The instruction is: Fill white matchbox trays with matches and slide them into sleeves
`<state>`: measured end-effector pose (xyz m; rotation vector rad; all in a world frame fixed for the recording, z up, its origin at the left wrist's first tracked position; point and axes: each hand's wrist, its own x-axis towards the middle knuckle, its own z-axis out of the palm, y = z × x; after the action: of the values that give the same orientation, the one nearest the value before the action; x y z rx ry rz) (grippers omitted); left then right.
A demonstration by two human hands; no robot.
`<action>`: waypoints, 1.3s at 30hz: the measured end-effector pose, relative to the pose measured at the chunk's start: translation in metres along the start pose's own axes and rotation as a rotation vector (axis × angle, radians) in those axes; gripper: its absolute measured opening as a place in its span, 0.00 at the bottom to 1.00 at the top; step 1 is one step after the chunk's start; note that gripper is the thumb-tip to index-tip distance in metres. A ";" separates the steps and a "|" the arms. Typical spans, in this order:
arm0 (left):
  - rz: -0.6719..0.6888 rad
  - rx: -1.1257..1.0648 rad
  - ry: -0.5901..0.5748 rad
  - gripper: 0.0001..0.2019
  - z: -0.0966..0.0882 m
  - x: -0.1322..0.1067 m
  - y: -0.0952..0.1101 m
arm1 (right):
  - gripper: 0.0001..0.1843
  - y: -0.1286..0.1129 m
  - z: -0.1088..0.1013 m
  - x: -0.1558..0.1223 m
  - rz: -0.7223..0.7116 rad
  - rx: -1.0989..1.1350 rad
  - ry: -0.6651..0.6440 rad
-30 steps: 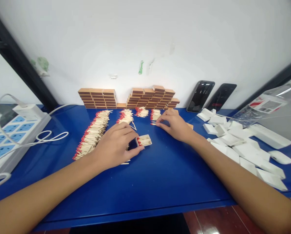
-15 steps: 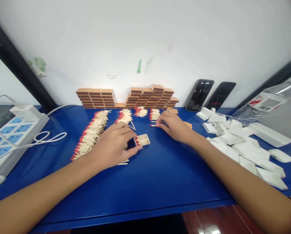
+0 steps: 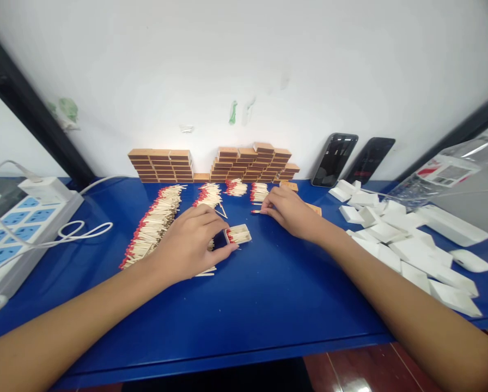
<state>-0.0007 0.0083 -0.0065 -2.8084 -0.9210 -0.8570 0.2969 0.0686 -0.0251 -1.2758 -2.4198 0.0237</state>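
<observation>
My left hand point(image 3: 197, 239) grips the left end of a small open matchbox tray point(image 3: 248, 238), thumb in front and fingers behind. Red-headed matches point(image 3: 238, 234) lie inside that tray. At the right, my right hand point(image 3: 288, 209) is closed in a pinch on a matchstick point(image 3: 256, 211), its red head pointing left, low over the blue table. Just behind those fingertips sits a small pile of matches point(image 3: 259, 191). A long row of matches point(image 3: 152, 226) extends beside my left hand, which partly covers another heap point(image 3: 207, 194).
Stacked matchboxes point(image 3: 160, 165) and a second uneven stack point(image 3: 252, 163) line the wall. Two phones point(image 3: 336, 158) lean there. White blocks point(image 3: 391, 234), a mouse point(image 3: 470, 259) and a plastic bottle point(image 3: 444, 169) occupy the right. A power strip point(image 3: 19, 228) with cables lies left.
Almost nothing differs. My right fingers have shifted very slightly around the matchstick, while my left hand and the tray stay in place.
</observation>
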 end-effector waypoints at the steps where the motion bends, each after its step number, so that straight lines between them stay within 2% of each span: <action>1: 0.004 -0.001 0.004 0.10 0.000 0.000 0.000 | 0.09 -0.002 -0.002 0.000 0.002 0.001 0.009; 7: 0.006 0.012 0.017 0.10 0.001 -0.001 0.000 | 0.09 -0.024 -0.020 -0.003 -0.016 0.076 0.050; 13: -0.041 0.067 0.047 0.13 0.003 -0.002 -0.002 | 0.09 -0.049 -0.024 -0.007 -0.037 0.200 0.026; 24: -0.066 0.083 0.041 0.14 0.004 -0.001 -0.003 | 0.11 -0.063 -0.027 -0.012 -0.050 0.270 -0.018; 29: -0.065 0.094 0.040 0.14 0.004 0.000 -0.004 | 0.08 -0.069 -0.024 -0.012 -0.087 0.283 -0.011; 39: 0.012 0.030 0.034 0.12 0.005 -0.001 -0.004 | 0.07 -0.081 -0.005 -0.010 -0.152 0.152 -0.001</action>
<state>-0.0014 0.0117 -0.0114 -2.7623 -0.9031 -0.8784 0.2402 0.0129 -0.0077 -1.0243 -2.4564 0.1618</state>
